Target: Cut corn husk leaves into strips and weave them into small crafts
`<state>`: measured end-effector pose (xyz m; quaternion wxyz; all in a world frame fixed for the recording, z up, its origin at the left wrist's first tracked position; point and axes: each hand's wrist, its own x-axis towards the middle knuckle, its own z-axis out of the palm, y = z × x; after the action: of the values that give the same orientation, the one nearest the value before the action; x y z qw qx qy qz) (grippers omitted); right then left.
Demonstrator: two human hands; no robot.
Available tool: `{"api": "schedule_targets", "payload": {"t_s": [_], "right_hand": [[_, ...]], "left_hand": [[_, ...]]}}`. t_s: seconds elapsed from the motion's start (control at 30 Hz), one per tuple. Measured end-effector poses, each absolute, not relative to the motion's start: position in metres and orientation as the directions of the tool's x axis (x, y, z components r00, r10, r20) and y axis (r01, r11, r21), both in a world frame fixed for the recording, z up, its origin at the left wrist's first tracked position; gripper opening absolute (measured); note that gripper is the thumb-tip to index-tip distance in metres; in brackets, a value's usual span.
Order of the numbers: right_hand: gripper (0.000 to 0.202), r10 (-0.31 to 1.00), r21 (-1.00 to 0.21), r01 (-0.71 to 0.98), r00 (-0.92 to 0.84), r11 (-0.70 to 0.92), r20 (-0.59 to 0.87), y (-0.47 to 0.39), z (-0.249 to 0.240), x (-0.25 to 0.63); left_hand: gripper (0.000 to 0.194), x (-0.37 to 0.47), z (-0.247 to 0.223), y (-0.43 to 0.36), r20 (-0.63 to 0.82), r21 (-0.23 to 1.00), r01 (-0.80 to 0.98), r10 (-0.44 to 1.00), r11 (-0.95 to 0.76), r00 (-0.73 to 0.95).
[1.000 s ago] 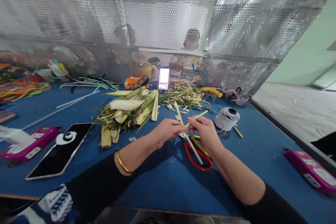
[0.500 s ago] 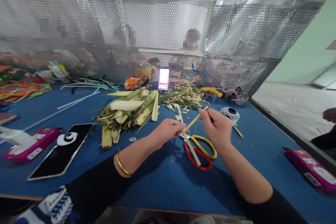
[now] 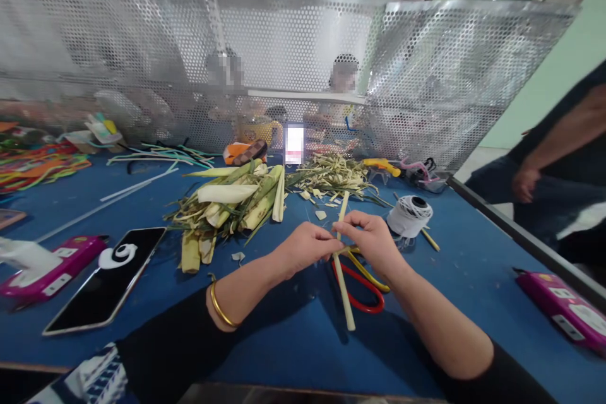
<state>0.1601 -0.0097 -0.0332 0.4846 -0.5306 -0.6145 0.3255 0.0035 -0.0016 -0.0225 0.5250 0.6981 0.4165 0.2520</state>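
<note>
Observed: left hand (image 3: 305, 246) and right hand (image 3: 374, 237) meet at the middle of the blue counter (image 3: 284, 341), both pinching one pale leaf strip (image 3: 341, 265). The strip runs nearly upright in the view, its upper end rising past the knuckles toward the leaf scraps, its lower end lying across the red-handled scissors (image 3: 360, 281) and resting on the counter. Left fingers are closed on the strip from the left; right fingers (image 3: 348, 222) are closed on it just above, thumb and forefinger pressed together. The two grips are almost touching.

Surroundings: a heap of green and pale leaf stalks (image 3: 231, 202) lies beyond the left hand; a spool of white thread (image 3: 409, 214) stands just right of the right hand; a dark phone (image 3: 106, 278) and a pink case (image 3: 50, 265) lie well to the left. Another person's arm (image 3: 558, 151) shows at the right edge, apart from the work.

Assessment: the step appears to be working the strip between the fingertips. Done well, it calls for one hand anchoring the strip firmly while the other moves in short increments, keeping the strip straight so it does not crease or tear, and keeping the lower end clear of the scissor blades
</note>
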Motion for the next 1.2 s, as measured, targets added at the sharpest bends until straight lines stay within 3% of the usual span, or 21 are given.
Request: {"api": "schedule_targets", "payload": {"t_s": [0.13, 0.33, 0.67, 0.77, 0.83, 0.9, 0.97, 1.03, 1.1, 1.2], "right_hand": [[0.025, 0.915, -0.864, 0.406, 0.137, 0.298, 0.38, -0.013, -0.035, 0.154], [0.026, 0.87, -0.823, 0.439, 0.16, 0.362, 0.467, -0.016, -0.041, 0.147], [0.024, 0.827, -0.678, 0.58, 0.014, 0.452, 0.563, -0.009, -0.042, 0.159], [0.025, 0.754, -0.668, 0.644, 0.208, 0.374, 0.623, -0.004, -0.042, 0.167], [0.038, 0.72, -0.785, 0.556, 0.422, 0.274, 0.551, 0.0, -0.042, 0.17], [0.044, 0.803, -0.932, 0.314, 0.5, 0.181, 0.324, 0.001, -0.042, 0.168], [0.042, 0.936, -0.996, 0.056, 0.341, 0.07, 0.084, 0.0, -0.041, 0.164], [0.04, 0.992, -0.997, -0.074, 0.12, -0.026, -0.035, -0.003, -0.037, 0.159], [0.036, 0.998, -0.992, -0.114, 0.025, -0.06, -0.063, -0.007, -0.034, 0.154], [0.035, 0.996, -0.989, -0.142, 0.063, -0.046, -0.055, -0.011, -0.033, 0.149]], "left_hand": [[0.033, 0.003, -0.02, -0.003, -0.07, 0.932, 0.331, 0.817, -0.152, 0.572], [0.029, 0.003, -0.024, -0.002, -0.098, 0.929, 0.343, 0.802, -0.138, 0.589], [0.021, 0.005, -0.024, 0.0, -0.167, 0.947, 0.32, 0.86, 0.005, 0.482], [0.026, 0.004, -0.023, 0.005, -0.185, 0.972, 0.206, 0.899, 0.109, 0.396], [0.028, 0.003, -0.022, 0.008, -0.194, 0.98, 0.119, 0.921, 0.162, 0.339], [0.028, 0.002, -0.023, 0.009, -0.2, 0.98, 0.083, 0.925, 0.182, 0.322], [0.029, 0.003, -0.023, 0.008, -0.206, 0.978, 0.086, 0.919, 0.188, 0.336], [0.031, 0.004, -0.024, 0.006, -0.21, 0.977, 0.105, 0.909, 0.184, 0.359], [0.033, 0.005, -0.024, 0.003, -0.204, 0.977, 0.132, 0.902, 0.165, 0.381], [0.037, 0.006, -0.024, 0.001, -0.182, 0.977, 0.176, 0.893, 0.118, 0.412]]}}
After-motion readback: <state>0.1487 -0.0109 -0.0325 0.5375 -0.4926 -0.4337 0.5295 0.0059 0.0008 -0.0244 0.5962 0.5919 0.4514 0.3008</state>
